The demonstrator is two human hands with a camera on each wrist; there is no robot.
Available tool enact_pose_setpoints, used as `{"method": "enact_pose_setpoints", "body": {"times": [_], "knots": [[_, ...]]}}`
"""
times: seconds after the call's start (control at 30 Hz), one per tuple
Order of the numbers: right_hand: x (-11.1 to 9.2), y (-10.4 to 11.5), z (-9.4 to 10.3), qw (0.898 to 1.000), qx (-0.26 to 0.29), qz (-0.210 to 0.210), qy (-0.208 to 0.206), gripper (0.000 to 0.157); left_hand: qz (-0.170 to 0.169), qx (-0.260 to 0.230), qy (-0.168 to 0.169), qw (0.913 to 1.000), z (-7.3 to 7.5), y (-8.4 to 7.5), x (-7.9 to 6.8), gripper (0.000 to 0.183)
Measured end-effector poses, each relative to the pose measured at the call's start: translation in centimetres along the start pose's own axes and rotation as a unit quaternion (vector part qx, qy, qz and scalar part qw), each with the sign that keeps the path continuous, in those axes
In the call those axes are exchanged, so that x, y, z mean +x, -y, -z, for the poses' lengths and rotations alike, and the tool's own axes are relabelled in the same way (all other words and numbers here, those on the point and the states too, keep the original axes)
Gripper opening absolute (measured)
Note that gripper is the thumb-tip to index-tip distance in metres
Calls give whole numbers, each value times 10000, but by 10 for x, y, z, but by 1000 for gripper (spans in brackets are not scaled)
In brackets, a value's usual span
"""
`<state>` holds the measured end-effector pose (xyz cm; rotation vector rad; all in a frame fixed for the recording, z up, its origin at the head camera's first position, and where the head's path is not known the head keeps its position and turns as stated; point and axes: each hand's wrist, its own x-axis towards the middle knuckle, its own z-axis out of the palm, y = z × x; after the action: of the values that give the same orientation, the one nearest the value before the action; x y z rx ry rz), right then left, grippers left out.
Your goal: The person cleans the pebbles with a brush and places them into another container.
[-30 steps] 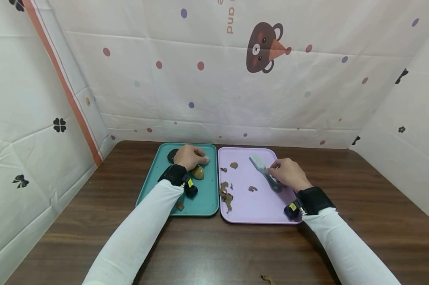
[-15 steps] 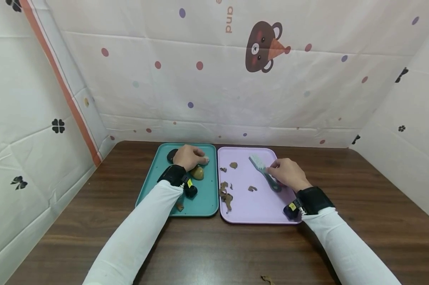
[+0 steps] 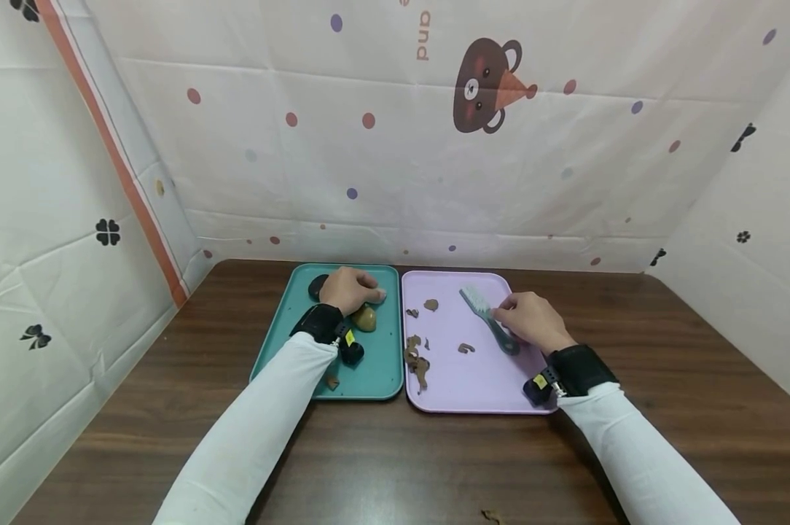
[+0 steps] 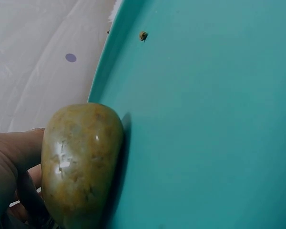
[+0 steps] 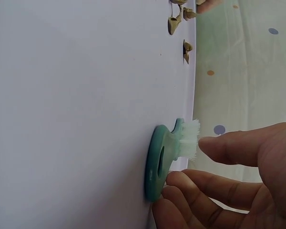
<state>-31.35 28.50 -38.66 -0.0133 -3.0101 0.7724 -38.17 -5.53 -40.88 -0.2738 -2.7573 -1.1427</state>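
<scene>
My left hand (image 3: 349, 289) reaches into the teal tray (image 3: 391, 364), its fingers beyond a glossy yellow-brown stone (image 4: 81, 164). Thumb and fingers are parted, with the fingertips hidden behind the stone in the left wrist view. A black, rounded object (image 3: 316, 286) shows partly from under this hand. On the lilac tray (image 3: 480, 394), a green brush (image 5: 155, 164) lies with its white bristles (image 5: 189, 138) facing up. My right hand (image 3: 533, 319) rests beside its handle, bent fingers (image 5: 178, 183) right at the handle and the thumb held apart near the bristles.
Curled brown dry-leaf pieces (image 3: 417, 364) gather along the lilac tray's left side, with another scrap (image 3: 465, 348) near its middle. A brown bit (image 3: 331, 381) lies in the teal tray. Another scrap (image 3: 491, 516) is at the wooden table's (image 3: 369, 467) front.
</scene>
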Motion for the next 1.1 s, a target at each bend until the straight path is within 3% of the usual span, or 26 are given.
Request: {"method": "enact_pose_setpoints", "body": {"times": [1.1], "knots": [[0, 4, -7, 9999, 129, -58, 55, 43, -57, -61, -14, 10000, 2, 8, -2, 33]]}}
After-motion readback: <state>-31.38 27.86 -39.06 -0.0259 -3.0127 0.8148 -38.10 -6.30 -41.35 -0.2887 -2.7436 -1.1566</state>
